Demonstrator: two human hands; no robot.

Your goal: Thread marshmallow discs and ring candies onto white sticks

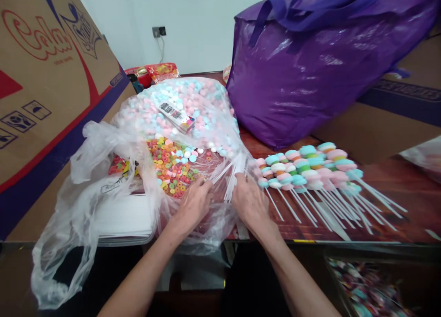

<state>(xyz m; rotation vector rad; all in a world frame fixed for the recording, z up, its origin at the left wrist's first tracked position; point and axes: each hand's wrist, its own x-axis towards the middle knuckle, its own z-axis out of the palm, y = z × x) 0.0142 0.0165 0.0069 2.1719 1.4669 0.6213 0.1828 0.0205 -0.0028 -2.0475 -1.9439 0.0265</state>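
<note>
My left hand point(195, 202) reaches into a clear plastic bag point(103, 170) of small coloured ring candies point(170, 163), fingers curled by a bundle of white sticks point(220, 177). My right hand point(248, 200) grips the same bundle of sticks at the bag's edge. Behind lies a larger clear bag of pink, white and blue candies point(188, 103) with a labelled packet point(176, 116) on top. To the right, several finished skewers of pastel candies point(306, 167) lie on the wooden table point(396, 188), sticks fanned toward the front edge.
A big purple shopping bag point(320, 64) stands behind the skewers. Cardboard boxes flank the table, one on the left point(44, 78) and one on the right point(396, 119). A bin of coloured candies point(365, 285) sits below the table's front edge. Red packets point(151, 73) lie at the back.
</note>
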